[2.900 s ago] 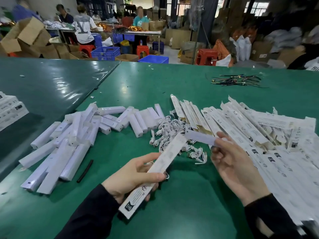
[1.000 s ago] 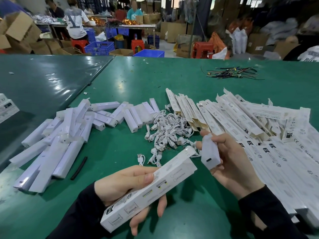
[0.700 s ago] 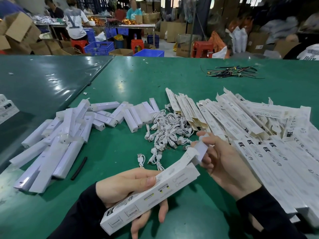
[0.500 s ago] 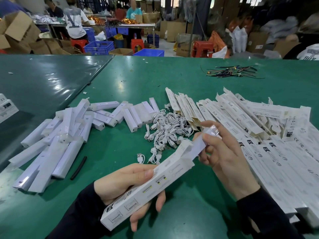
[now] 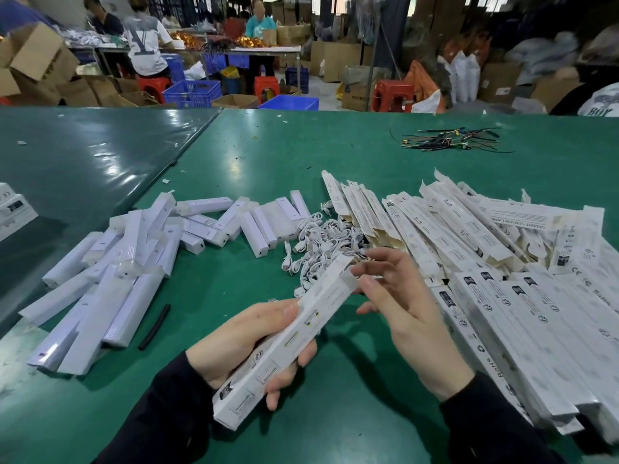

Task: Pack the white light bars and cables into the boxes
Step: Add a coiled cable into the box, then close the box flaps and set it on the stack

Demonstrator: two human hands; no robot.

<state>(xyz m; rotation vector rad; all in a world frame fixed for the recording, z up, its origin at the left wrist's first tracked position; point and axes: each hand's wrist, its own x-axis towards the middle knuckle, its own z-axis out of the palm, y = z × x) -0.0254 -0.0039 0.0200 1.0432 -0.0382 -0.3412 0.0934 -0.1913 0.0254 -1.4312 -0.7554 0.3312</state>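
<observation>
My left hand (image 5: 248, 343) grips a long white printed box (image 5: 284, 339), tilted up to the right above the green table (image 5: 335, 162). My right hand (image 5: 398, 306) is at the box's upper end, thumb and fingertips touching its end flap; no light bar shows outside the box. Loose white light bars (image 5: 127, 272) lie piled on the left. A heap of coiled white cables (image 5: 318, 249) sits in the middle. Flat and filled white boxes (image 5: 502, 279) spread over the right side.
A short black tube (image 5: 154, 326) lies beside the light bars. A bundle of dark wires (image 5: 449, 140) lies at the far right. More white boxes (image 5: 13, 209) sit at the left edge. People work at tables beyond, among cardboard cartons and blue crates.
The light bar my right hand held has slid fully into the box in my left hand. My right fingers now sit at the box's end flap.
</observation>
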